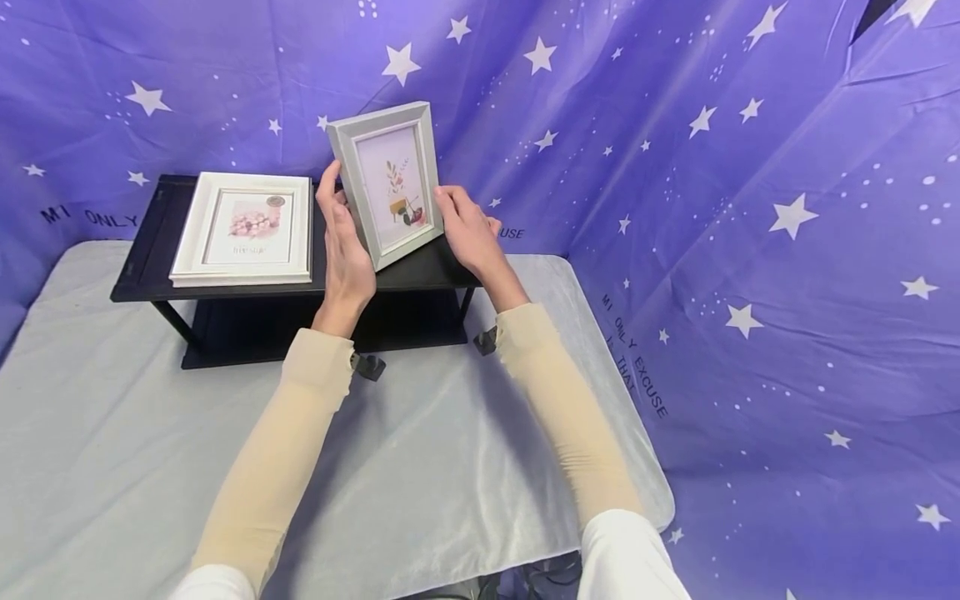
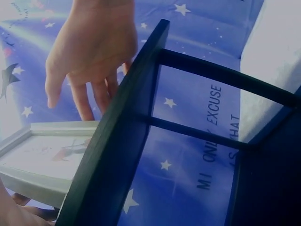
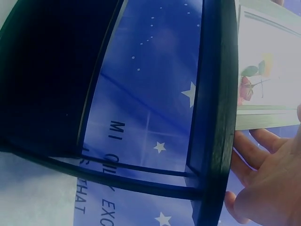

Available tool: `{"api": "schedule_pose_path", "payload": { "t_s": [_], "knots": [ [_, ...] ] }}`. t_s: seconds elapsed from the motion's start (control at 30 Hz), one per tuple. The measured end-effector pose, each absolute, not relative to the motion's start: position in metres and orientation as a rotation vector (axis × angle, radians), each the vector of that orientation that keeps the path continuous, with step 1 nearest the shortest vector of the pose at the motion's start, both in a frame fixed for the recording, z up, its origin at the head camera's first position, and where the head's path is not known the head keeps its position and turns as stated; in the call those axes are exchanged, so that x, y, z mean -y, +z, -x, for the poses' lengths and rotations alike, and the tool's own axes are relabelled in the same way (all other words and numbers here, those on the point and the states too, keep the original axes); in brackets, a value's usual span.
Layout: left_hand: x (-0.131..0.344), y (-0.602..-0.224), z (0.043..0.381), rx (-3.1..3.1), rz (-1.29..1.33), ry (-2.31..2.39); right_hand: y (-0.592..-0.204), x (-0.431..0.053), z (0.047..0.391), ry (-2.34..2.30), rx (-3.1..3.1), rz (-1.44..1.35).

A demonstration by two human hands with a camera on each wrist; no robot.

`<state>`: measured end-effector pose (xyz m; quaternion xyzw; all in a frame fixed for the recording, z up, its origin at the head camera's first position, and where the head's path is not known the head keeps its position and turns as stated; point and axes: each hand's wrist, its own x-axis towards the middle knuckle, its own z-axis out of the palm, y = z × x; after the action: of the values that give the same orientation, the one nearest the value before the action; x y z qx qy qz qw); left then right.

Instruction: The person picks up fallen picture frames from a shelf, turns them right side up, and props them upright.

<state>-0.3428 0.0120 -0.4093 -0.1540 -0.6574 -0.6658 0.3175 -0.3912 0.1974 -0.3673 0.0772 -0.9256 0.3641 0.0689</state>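
The white frame point(image 1: 243, 232) lies flat on the black shelf point(image 1: 152, 237). The grey frame point(image 1: 393, 185) is not yet released: left hand point(image 1: 347, 250) and right hand point(image 1: 469, 229), partly curled, grip its sides.

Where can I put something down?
The grey cloth is bare between the two sleeves, in front of the black shelf. The shelf's top is crowded: white frame lying left, grey frame held between left hand and right hand.

The right hand point(image 3: 270, 176) touches a frame point(image 3: 273, 56) (black shelf point(image 3: 219, 108) alongside).
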Motion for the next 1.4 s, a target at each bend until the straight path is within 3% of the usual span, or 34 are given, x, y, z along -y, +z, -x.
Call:
{"api": "schedule_pose_path", "payload": {
  "t_s": [1.03, 1.4],
  "knots": [
    [-0.001, -0.395, 0.377, 1.629, 0.318, -2.03, -0.384, -0.196, 0.352, 0.894, 2.707, -0.135],
    [0.003, -0.408, 0.396, 1.566, 0.287, -2.137, -0.385, -0.198, 0.343, 0.876, 2.702, -0.175]
  ]
}}
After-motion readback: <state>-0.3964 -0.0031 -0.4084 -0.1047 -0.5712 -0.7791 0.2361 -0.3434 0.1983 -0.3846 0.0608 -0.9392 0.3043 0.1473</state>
